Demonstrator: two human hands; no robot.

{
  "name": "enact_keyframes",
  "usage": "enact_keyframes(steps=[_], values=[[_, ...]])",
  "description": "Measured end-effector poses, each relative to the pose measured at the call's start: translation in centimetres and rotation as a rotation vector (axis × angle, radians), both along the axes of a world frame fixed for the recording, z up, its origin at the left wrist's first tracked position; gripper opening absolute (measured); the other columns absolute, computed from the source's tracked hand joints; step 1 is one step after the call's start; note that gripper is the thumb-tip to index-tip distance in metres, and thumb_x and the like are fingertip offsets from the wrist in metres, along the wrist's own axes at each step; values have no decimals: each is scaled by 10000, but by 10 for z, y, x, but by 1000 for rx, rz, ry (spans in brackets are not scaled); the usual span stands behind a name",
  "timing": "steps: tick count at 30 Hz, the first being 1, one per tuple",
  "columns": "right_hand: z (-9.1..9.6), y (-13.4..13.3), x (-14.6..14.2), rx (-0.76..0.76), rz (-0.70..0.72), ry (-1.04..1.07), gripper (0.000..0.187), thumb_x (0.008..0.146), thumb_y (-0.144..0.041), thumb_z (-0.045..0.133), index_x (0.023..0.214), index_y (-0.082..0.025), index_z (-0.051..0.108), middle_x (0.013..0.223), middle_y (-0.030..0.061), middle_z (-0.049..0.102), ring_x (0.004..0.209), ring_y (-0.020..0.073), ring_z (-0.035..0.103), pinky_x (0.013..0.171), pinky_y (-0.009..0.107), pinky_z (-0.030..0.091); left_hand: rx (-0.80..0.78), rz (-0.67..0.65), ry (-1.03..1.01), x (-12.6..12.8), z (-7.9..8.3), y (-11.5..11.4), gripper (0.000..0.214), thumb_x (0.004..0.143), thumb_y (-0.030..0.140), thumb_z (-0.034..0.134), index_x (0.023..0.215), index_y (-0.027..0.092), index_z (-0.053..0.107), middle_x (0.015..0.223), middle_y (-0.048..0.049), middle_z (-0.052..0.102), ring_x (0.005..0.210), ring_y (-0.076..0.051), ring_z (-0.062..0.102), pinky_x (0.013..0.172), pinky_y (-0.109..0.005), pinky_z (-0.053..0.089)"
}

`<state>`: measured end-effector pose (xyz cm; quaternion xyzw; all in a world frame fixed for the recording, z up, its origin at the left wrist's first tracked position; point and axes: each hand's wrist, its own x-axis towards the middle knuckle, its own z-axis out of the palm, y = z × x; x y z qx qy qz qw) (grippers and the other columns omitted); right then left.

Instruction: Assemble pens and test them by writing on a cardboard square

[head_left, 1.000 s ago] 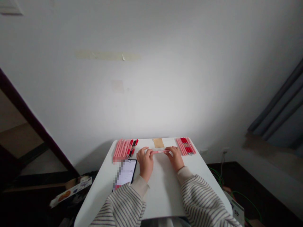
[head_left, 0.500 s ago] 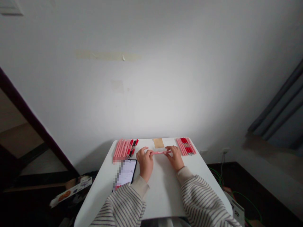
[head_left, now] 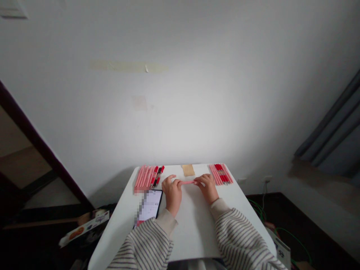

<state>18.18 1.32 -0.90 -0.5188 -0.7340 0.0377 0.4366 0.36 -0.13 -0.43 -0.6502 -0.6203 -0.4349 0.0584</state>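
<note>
A pink pen [head_left: 187, 182] lies level between my two hands, just above the middle of the white table. My left hand [head_left: 172, 192] pinches its left end between thumb and fingers. On the other side, my right hand [head_left: 207, 187] is closed around the right end, so that tip is hidden. Left of my hands is a row of pink pens [head_left: 144, 177], with a few red and black pens [head_left: 158, 175] beside it. Another row of pink and red pens [head_left: 221, 174] lies to the right of my right hand.
A phone [head_left: 151, 205] with a lit screen lies left of my left wrist. A tan paper square [head_left: 188, 170] is at the table's [head_left: 194, 232] back edge, close to the wall [head_left: 197, 112]. Green cables [head_left: 257, 210] run along the floor at the right.
My right hand's fingers have closed in on the pink pen's right end and moved slightly left, covering more of it. My left hand has barely moved.
</note>
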Motion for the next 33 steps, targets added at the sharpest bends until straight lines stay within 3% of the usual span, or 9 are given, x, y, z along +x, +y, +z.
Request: enact_keyframes(steps=[6, 12, 20, 33], values=[[1, -2, 0, -24, -21, 12, 289, 901, -449, 494, 812, -271, 704, 772, 38, 669, 930, 238, 518, 828, 377, 330, 22, -22, 2, 1, 2, -2, 155, 811, 221, 538, 770, 215, 688, 1097, -76, 584, 1064, -253, 486, 936, -442, 385], [0, -1, 0, -14, -41, 31, 260, 878, -451, 538, 1017, -269, 661, 890, 43, 667, 934, 228, 537, 814, 351, 359, -12, 4, 7, 0, 2, -1, 189, 838, 254, 516, 799, 210, 695, 1094, -85, 594, 1057, -260, 494, 928, -446, 386], [-1, 1, 1, -9, -48, 10, 213, 877, -429, 553, 880, -269, 694, 866, 35, 674, 908, 225, 537, 820, 346, 347, -9, -12, 10, -1, 0, 0, 195, 835, 279, 529, 771, 206, 699, 1086, -80, 605, 1045, -259, 497, 922, -443, 385], [-2, 2, 1, -7, -62, 45, 261, 878, -473, 531, 858, -274, 698, 826, 34, 671, 901, 235, 517, 815, 361, 316, 32, -32, 24, 1, 6, -4, 220, 858, 305, 503, 763, 214, 680, 1085, -80, 580, 1056, -256, 486, 930, -447, 370]])
